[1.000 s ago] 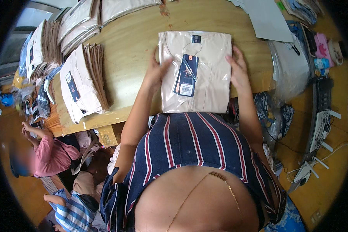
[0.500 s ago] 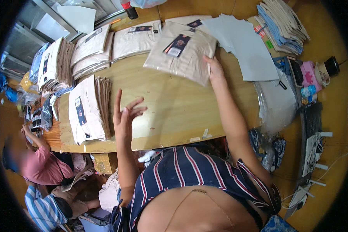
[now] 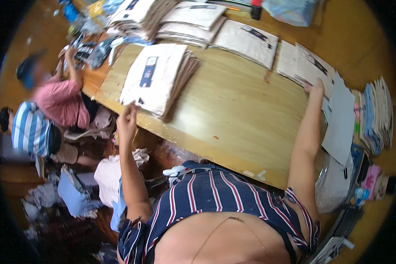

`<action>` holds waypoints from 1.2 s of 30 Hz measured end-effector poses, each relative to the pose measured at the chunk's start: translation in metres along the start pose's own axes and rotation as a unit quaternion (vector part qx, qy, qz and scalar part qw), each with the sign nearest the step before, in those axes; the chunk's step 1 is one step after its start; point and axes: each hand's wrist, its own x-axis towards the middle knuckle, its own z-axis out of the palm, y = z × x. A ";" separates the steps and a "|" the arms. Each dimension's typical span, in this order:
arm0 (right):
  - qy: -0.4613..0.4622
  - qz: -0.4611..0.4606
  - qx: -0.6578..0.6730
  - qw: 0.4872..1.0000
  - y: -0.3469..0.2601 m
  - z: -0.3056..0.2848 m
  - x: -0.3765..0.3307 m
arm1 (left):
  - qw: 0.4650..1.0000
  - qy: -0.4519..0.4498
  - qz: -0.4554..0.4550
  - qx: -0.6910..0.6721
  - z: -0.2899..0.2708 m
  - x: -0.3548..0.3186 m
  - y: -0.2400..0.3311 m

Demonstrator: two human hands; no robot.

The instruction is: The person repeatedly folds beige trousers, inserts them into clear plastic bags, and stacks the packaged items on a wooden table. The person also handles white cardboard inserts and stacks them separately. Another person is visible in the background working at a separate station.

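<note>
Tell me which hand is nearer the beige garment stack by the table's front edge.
Left: the left hand is by the near corner of the garment stack; the right hand is across the table, well to its right.

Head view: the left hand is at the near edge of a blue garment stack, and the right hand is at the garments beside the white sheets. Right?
Not quite: the head view shows the left hand at a beige garment stack, not blue. The rest stands.
</note>
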 end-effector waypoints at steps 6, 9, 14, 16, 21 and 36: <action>-0.282 -0.148 -0.329 0.889 0.212 0.101 -0.160 | 0.961 0.084 -0.053 0.258 -0.041 0.091 -0.128; -0.416 -0.250 -0.589 0.647 0.293 0.167 -0.177 | 0.978 -0.083 -0.156 0.109 -0.033 0.123 -0.118; -0.298 -0.348 -0.765 0.452 0.366 0.237 -0.203 | 0.978 -0.044 -0.139 0.150 -0.030 0.118 -0.109; -0.368 -0.266 -0.767 0.454 0.369 0.250 -0.187 | 0.978 -0.044 -0.137 0.154 -0.025 0.117 -0.089; -0.501 0.184 -0.289 0.795 0.381 0.243 -0.224 | 0.984 -0.052 -0.133 0.110 -0.028 0.112 -0.122; -0.507 0.287 -0.326 0.744 0.410 0.098 -0.344 | 0.974 -0.161 -0.083 -0.133 -0.046 0.113 -0.106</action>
